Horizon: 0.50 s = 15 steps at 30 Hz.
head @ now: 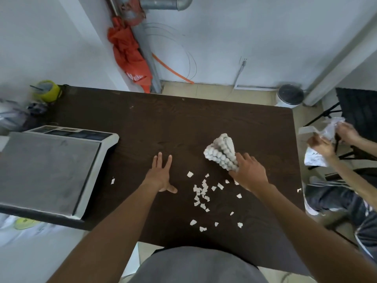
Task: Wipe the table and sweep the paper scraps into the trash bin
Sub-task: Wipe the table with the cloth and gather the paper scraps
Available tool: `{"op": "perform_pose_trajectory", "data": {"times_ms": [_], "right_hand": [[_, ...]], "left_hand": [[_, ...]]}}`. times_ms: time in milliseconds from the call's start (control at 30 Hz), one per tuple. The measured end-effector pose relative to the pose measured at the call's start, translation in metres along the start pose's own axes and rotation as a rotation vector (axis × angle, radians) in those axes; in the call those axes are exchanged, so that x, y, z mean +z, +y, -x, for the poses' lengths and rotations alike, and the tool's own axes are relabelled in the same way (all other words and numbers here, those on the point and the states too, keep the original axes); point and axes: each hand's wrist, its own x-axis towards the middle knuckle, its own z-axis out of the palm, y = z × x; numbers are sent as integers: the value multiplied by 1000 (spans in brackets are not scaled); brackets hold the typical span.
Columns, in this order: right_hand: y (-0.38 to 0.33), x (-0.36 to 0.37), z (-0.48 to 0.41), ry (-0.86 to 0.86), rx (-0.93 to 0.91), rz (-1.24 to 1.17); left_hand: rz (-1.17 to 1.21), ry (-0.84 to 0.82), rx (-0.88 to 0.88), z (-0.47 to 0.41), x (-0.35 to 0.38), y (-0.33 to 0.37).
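Note:
My right hand (247, 170) grips a white knobbly cleaning cloth (221, 151) that rests on the dark brown table (183, 123), right of centre. Several white paper scraps (201, 193) lie scattered just below the cloth and toward the near edge, with one stray scrap (112, 181) off to the left. My left hand (161, 173) lies flat on the table with its fingers spread, left of the scraps, holding nothing. A white trash bin (289, 96) with a dark lid stands on the floor beyond the table's far right corner.
A grey and white weighing scale (49, 170) covers the table's left part. A yellow-green cup (47, 90) and plastic bags sit at the far left corner. Another person (334, 156) sits at the right, handling plastic wrap. An orange umbrella (128, 54) hangs by the pipes.

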Motion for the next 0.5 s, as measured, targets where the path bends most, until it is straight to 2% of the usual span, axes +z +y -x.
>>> {"op": "perform_pose_trajectory", "data": {"times_ms": [233, 400, 500], "right_hand": [[-43, 17, 31, -131, -164, -63], [-47, -6, 5, 39, -140, -78], [-54, -12, -16, 55, -107, -39]], "left_hand": [[12, 16, 19, 0, 2, -6], [4, 33, 23, -1, 4, -8], [1, 36, 22, -1, 4, -8]]}}
